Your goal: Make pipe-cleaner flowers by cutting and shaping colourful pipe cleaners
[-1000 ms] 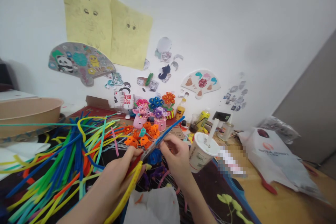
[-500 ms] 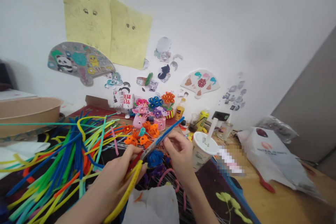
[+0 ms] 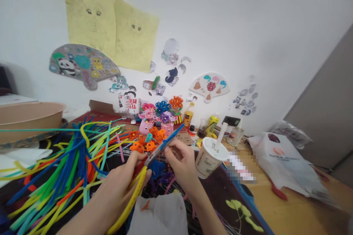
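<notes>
- Blue pipe cleaner (image 3: 171,136) runs up and right from between the two hands, its free end in the air in front of the small flower pots (image 3: 156,122) at the back.
- Left hand (image 3: 127,181) is closed on scissors (image 3: 150,158) with red handles; the blades meet the blue pipe cleaner, and fingers hide the handles, so how far the blades gape is hard to make out.
- A yellow pipe cleaner (image 3: 129,202) also passes under the left hand and runs off the bottom edge.
- Right hand (image 3: 180,163) pinches the blue pipe cleaner just beside the blades, fingers together.
- Both forearms are cut off by the lower edge.
- A paper cup (image 3: 210,158) with a lid and white straw stands tilted just right of the right hand; its contents are hidden.
- A brown paper bowl (image 3: 30,117) sits far left, inside unseen.
- Loose pipe cleaners (image 3: 68,161) crowd the counter (image 3: 289,213) on the left; a white plastic bag (image 3: 281,165) lies right, with bare wood in front of it.
- White tissue (image 3: 161,214) lies between the forearms.
</notes>
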